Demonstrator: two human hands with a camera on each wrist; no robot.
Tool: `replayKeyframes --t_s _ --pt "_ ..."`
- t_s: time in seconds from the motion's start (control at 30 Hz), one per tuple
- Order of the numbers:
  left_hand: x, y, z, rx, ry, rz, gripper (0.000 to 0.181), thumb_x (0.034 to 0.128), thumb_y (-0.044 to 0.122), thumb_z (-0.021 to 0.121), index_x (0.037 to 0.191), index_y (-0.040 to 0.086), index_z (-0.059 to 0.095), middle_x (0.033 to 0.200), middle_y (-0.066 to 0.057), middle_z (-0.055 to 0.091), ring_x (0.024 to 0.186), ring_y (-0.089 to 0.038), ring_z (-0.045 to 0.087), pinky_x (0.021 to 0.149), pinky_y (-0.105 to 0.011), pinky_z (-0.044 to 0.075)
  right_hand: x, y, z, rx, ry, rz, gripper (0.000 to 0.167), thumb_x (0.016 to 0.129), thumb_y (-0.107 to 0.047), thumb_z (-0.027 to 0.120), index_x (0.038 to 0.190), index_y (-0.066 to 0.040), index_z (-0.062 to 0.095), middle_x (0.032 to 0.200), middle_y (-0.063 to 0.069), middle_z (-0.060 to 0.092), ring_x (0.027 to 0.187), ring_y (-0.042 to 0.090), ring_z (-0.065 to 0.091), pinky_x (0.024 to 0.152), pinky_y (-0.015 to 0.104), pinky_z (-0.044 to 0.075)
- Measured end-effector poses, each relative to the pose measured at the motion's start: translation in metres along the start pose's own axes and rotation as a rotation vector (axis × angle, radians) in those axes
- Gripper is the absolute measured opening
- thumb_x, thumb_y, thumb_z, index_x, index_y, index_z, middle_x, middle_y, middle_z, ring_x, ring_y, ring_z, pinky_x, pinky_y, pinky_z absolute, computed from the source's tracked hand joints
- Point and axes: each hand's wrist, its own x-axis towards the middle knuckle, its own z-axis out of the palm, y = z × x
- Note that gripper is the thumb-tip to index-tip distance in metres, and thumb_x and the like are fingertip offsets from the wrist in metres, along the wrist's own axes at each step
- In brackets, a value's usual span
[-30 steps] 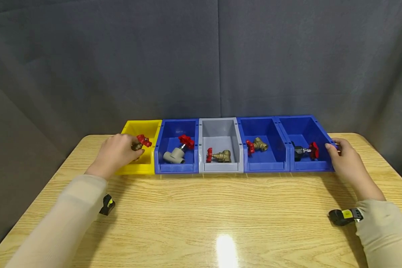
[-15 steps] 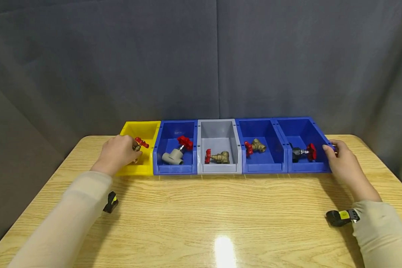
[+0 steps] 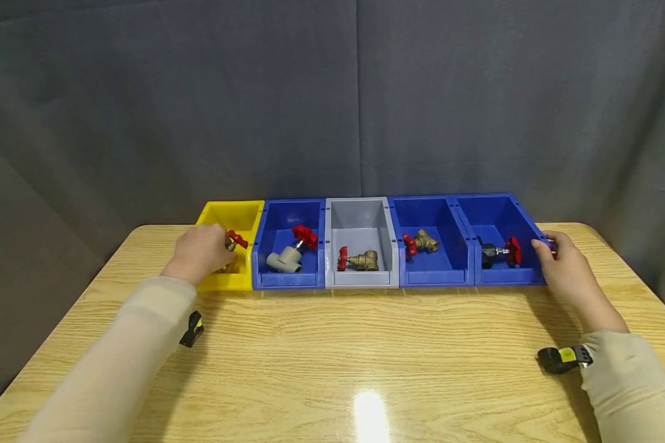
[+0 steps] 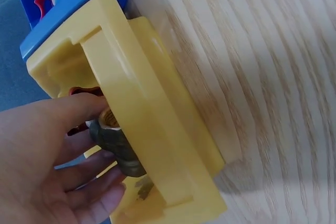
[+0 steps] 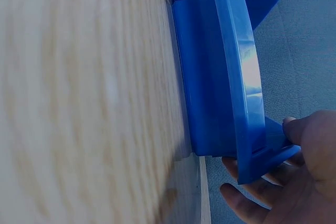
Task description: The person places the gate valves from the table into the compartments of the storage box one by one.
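Observation:
In the head view, my left hand [image 3: 199, 251] is inside the yellow bin [image 3: 238, 282] at the left end of a row. It holds a brass valve with a red handle [image 3: 237, 239], partly hidden by the hand. The left wrist view shows the thumb over the valve body [image 4: 118, 148] and the fingers behind it, close to the yellow front wall [image 4: 142, 103]. At the right end, my right hand [image 3: 571, 271] grips the side wall of a blue bin [image 3: 510, 277], thumb inside and fingers outside. That bin holds a black valve with a red handle [image 3: 512, 251].
Between them stand a blue bin [image 3: 288, 280] with a grey plastic valve [image 3: 284, 259], a grey bin [image 3: 362, 280] with a brass valve [image 3: 366, 261], and another blue bin [image 3: 436, 278] with a brass valve [image 3: 425, 240]. The wooden table [image 3: 321, 344] extends in front; a dark curtain [image 3: 255, 98] hangs behind.
My left hand has shifted slightly right and turned over the yellow bin, with the brass valve sitting slightly lower. My right hand has kept its grip on the blue bin.

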Motion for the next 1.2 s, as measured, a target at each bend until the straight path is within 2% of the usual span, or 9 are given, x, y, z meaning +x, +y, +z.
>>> replayKeyframes --t_s 0.33,0.5,0.67,1.2 --pt "0.005 0.007 0.006 -0.007 -0.066 -0.082 0.033 0.0901 0.024 0.07 0.063 0.007 0.062 0.058 -0.003 0.05 0.061 -0.024 0.053 0.057 -0.035 0.042 0.0 0.001 0.0 -0.019 0.022 -0.021 0.062 0.109 -0.034 0.029 0.14 0.02 0.027 0.131 0.048 0.037 0.118 0.061 0.04 0.095 0.072 0.036" --pt "0.005 0.006 0.009 -0.01 -0.078 -0.105 0.025 0.0892 0.023 0.071 0.079 0.001 0.069 0.068 -0.008 0.058 0.067 -0.027 0.055 0.06 -0.037 0.046 0.0 -0.001 0.001 -0.009 0.02 -0.025 0.062 0.109 -0.034 0.029 0.14 0.019 0.027 0.131 0.047 0.037 0.117 0.061 0.041 0.095 0.072 0.036" --pt "0.004 0.004 0.013 -0.019 -0.071 -0.106 0.023 0.0881 0.019 0.072 0.089 -0.004 0.069 0.071 -0.009 0.057 0.068 -0.027 0.054 0.058 -0.034 0.042 0.0 -0.004 0.001 -0.009 0.02 -0.023 0.062 0.109 -0.034 0.028 0.141 0.019 0.027 0.131 0.047 0.037 0.117 0.06 0.041 0.095 0.072 0.036" --pt "0.006 0.004 0.017 0.008 -0.037 -0.109 0.018 0.0832 0.017 0.073 0.081 0.0 0.067 0.079 -0.015 0.06 0.073 -0.031 0.056 0.059 -0.041 0.048 0.0 -0.001 0.002 -0.02 0.027 -0.029 0.061 0.109 -0.034 0.029 0.14 0.019 0.027 0.13 0.047 0.038 0.117 0.06 0.041 0.095 0.072 0.036"
